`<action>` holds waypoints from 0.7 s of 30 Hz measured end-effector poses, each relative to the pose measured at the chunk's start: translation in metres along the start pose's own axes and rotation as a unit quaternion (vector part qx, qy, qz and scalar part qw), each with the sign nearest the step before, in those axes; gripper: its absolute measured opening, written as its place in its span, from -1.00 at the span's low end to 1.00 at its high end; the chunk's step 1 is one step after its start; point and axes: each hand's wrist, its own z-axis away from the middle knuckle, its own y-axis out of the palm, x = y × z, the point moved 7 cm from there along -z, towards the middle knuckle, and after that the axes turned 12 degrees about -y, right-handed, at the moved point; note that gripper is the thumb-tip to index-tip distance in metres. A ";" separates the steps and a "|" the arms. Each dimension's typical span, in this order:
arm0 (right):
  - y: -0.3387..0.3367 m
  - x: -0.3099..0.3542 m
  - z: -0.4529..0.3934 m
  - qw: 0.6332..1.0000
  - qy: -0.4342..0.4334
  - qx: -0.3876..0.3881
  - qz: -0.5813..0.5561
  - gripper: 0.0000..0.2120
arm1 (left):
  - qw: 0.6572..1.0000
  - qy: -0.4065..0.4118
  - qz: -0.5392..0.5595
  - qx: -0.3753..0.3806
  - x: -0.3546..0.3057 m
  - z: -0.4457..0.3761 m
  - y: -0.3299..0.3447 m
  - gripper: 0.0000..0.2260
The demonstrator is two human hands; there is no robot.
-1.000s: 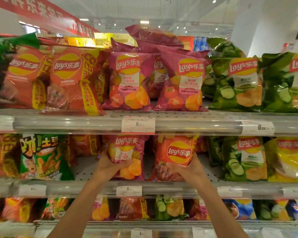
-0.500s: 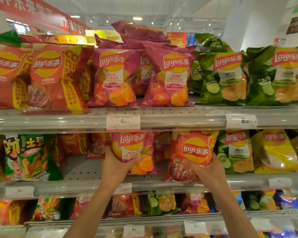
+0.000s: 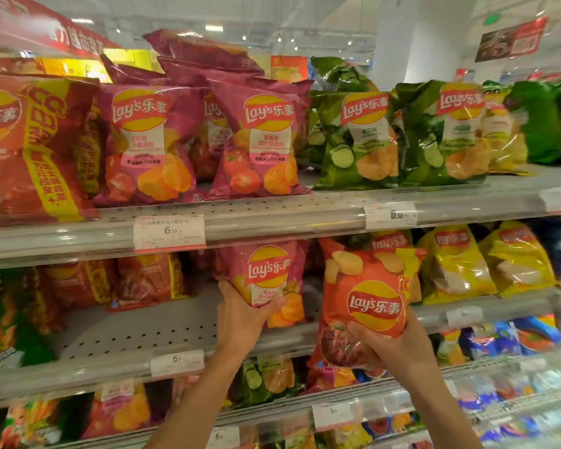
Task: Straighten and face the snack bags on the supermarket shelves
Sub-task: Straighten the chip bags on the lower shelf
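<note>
Pink bag [image 3: 266,280] in left hand [image 3: 240,322], red bag [image 3: 366,303] in right hand [image 3: 399,348]

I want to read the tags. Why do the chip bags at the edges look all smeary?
Head view: the centre is fairly sharp, with a readable white paper price tag; the green foil chip bags at right are smeared by motion blur, the grey metal shelf rails bow from the wide lens.

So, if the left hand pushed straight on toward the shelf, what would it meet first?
Only the pink chip bag the left hand already holds; behind it probably dark space at the shelf's back, though depth there is unclear.
</note>
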 end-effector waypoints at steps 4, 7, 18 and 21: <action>0.013 0.007 0.013 0.999 0.001 0.027 -0.018 -0.02 | 0.996 -0.003 -0.083 0.007 -0.002 0.003 -0.006 0.13; 0.031 0.014 0.027 0.998 -0.017 0.060 -0.029 -0.05 | 0.989 0.004 -0.149 0.020 0.003 0.007 -0.012 0.13; 0.157 0.045 0.066 0.972 -0.062 0.227 -0.023 -0.06 | 0.909 0.123 -0.360 -0.169 0.072 0.014 -0.145 -0.58; 0.191 0.058 0.061 0.968 -0.074 0.240 0.012 -0.06 | 0.905 0.136 -0.358 -0.185 0.082 0.014 -0.178 -0.68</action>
